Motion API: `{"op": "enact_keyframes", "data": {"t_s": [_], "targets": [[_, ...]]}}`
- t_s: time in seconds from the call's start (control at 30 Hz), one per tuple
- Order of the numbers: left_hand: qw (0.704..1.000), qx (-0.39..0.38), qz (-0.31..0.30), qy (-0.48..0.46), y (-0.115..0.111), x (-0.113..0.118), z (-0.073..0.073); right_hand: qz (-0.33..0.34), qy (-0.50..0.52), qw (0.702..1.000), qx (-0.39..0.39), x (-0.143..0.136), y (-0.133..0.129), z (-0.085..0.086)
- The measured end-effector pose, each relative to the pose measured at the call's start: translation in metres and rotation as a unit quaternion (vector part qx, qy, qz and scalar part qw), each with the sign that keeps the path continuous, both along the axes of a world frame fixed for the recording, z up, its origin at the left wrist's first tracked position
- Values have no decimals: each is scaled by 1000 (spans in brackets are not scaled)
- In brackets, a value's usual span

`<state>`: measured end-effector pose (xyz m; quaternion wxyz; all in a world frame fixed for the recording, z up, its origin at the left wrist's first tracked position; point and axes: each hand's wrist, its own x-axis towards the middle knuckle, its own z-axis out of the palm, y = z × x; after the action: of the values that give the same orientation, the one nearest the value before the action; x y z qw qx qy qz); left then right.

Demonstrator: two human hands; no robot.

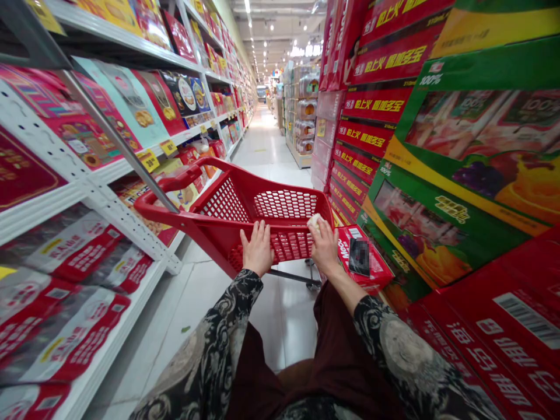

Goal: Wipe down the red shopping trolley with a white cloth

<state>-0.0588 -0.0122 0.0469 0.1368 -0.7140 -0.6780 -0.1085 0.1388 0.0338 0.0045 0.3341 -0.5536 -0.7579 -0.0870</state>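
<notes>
A red plastic shopping cart (210, 224) stands sideways in front of me, with holes in its basket walls. My left hand (258, 248) lies on the near side rim with fingers stretched out, holding nothing. Farther right along the same rim, my right hand (324, 248) presses a crumpled white cloth (314, 223) against the cart near its corner. Part of the cloth is hidden under the fingers. Just beside my right hand, a dark phone-like device (359, 256) lies on a red box (380, 274); its screen is blurred.
White shelves (91, 181) with packaged food line the left. Stacked red drink cartons (367, 134) and green juice cartons (441, 221) rise close on the right. A metal pole (116, 137) slants down to the cart's handle. The tiled aisle (262, 134) runs ahead, past a pallet of bottles (306, 111).
</notes>
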Motion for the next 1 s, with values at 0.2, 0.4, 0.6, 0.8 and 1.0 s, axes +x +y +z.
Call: {"op": "enact_keyframes", "data": {"t_s": [0.2,0.4,0.6,0.8,1.0], "targets": [[1000,8,-3,-2,0,-2,2,42,-20,999,-12,-28,-1,4],[1000,18,-17,4,-1,-7,-2,-47,19,999,12,11,5,1],[999,54,2,7,3,-8,-4,-24,16,1000,-5,6,5,-3],[999,34,4,22,4,-13,-3,12,17,1000,10,4,7,-8],[999,50,10,7,7,-10,-9,-30,26,999,-16,4,7,-1]]}}
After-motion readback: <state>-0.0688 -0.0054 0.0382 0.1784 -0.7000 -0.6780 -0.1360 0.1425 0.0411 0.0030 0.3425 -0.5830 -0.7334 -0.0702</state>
